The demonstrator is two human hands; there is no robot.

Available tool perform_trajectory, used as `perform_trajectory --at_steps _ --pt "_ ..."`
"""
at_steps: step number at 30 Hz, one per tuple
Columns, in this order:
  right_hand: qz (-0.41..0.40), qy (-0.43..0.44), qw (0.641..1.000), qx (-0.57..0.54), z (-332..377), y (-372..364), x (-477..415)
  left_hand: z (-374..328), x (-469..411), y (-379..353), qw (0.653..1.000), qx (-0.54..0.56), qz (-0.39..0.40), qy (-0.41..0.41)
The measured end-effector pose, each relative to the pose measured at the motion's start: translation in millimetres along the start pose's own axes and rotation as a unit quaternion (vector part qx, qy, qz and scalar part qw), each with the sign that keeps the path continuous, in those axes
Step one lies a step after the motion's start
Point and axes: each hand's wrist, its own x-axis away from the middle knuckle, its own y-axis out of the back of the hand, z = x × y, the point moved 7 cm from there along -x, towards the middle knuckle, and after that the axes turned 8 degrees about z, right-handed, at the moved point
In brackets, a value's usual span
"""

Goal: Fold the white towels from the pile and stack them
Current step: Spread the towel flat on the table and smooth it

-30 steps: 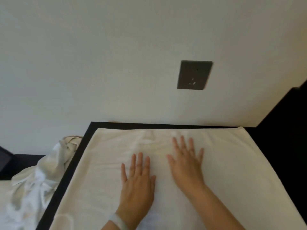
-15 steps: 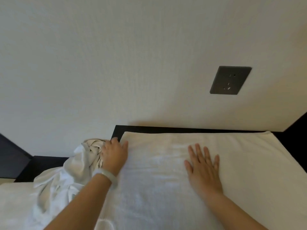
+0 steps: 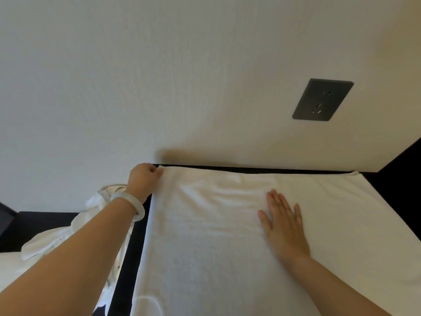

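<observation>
Left hand [image 3: 145, 176] pinches the towel [image 3: 205, 247]; right hand [image 3: 284, 224] rests flat

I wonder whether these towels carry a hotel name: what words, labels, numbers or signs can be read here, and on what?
None can be read. The spread white towel, the crumpled towel pile, the dark wall socket and the pale bracelet show no lettering, numbers or logos.

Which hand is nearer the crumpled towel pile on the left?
Left. The left hand pinches the spread towel's far left corner, just beside the pile; the right hand lies flat on the towel's middle, farther right.
</observation>
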Motion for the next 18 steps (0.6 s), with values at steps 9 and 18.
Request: perform_trajectory --at_steps 9,18 --pt "-0.004 -0.003 1.0 0.026 1 -3 -1 -30 49 -24 0.955 -0.235 -0.149 -0.107" --pt "0.035 0.028 0.996 0.078 17 -7 5 -19 109 -112 0.935 -0.327 -0.004 -0.135"
